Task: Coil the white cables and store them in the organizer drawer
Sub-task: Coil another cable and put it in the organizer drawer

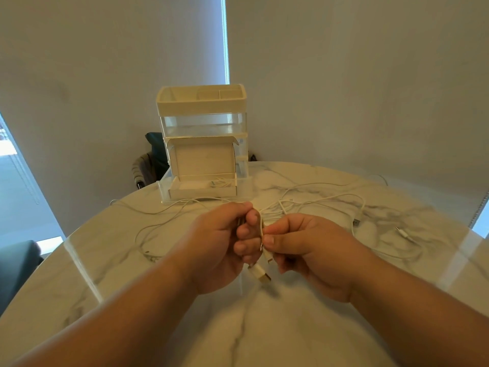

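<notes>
My left hand grips a white cable in a fist above the marble table; its USB plug sticks out below the fist. My right hand pinches the same cable right beside the left fingers. The cable's slack trails in loose loops over the table to the right and back. Another white cable lies spread to the left. The organizer stands at the table's far edge, its bottom clear drawer pulled out with an open white box in it holding a small coiled cable.
A loose connector end and a thin plug lie on the right of the table. A dark chair with cloth stands behind the organizer, and another dark seat is at the left edge. Walls close behind.
</notes>
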A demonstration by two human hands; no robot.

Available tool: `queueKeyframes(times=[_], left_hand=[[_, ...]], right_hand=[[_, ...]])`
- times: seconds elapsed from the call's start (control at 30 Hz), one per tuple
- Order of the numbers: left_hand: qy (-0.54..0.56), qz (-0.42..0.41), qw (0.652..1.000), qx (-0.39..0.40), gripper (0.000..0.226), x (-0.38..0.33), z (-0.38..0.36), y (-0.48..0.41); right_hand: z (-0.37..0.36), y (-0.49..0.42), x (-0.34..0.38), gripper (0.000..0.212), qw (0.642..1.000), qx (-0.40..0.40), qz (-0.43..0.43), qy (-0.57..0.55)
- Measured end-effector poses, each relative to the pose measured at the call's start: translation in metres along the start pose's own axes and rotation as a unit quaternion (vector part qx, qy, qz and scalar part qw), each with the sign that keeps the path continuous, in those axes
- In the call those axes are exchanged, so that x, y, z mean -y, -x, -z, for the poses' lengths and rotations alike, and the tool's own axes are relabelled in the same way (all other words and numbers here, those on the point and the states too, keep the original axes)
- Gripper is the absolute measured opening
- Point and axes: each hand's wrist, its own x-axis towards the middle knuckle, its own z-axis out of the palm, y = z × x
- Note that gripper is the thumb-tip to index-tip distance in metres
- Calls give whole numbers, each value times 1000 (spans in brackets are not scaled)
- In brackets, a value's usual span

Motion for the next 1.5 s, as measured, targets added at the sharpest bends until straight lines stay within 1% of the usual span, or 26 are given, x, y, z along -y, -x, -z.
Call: queueKeyframes(times=[0.07,0.1,0.17,0.2,0.23,0.33,0.43,0.53,0.57,0.6,0.67,0.73,0.8,0.87,1.03,1.13,1.27,1.5], left_hand=[[19,4,1000,1,32,1,-1,0],[26,6,1000,4,32,1,0,0],[41,17,999,23,31,0,2,2],[51,26,997,45,31,-1,4,2],[65,36,994,75,30,-2,6,3],[82,56,984,148,25,-4,10,4],[75,50,982,165,23,-6,14,4],[83,52,982,162,28,-5,14,3],[87,52,982,162,28,-5,14,3],[92,53,981,165,28,-5,13,3],[101,58,977,181,25,-5,14,4],[109,64,971,204,24,-6,14,4],[110,67,968,216,24,-8,14,4],[93,63,971,213,25,-10,14,4],[12,46,984,174,31,-17,15,8],[-12,35,986,162,31,-19,13,10],[-47,26,990,131,30,-19,13,11],[-81,21,992,98,29,-18,15,10]], right_hand=[[-1,0,-1,14,1000,17,-2,-22],[-1,0,-1,16,999,20,-5,-32],[-2,0,-2,29,999,24,-16,-37],[-1,0,-2,37,999,30,-21,-28],[-2,1,-2,39,999,43,-23,-11],[-5,3,-4,12,996,87,-2,3],[-7,4,-7,12,998,58,26,7],[-6,2,-11,20,999,29,32,17],[-5,2,-12,17,999,22,35,16],[-5,1,-14,13,999,22,35,11],[-7,2,-15,10,998,60,28,-15],[-10,3,-15,26,993,109,25,-38],[-11,2,-17,39,991,124,29,-38],[-10,0,-19,45,992,115,39,-34],[-13,-1,-23,42,992,107,60,-37],[-14,-1,-25,42,992,99,76,-32],[-15,-2,-29,43,993,65,94,0],[-16,-2,-32,40,994,40,101,20]])
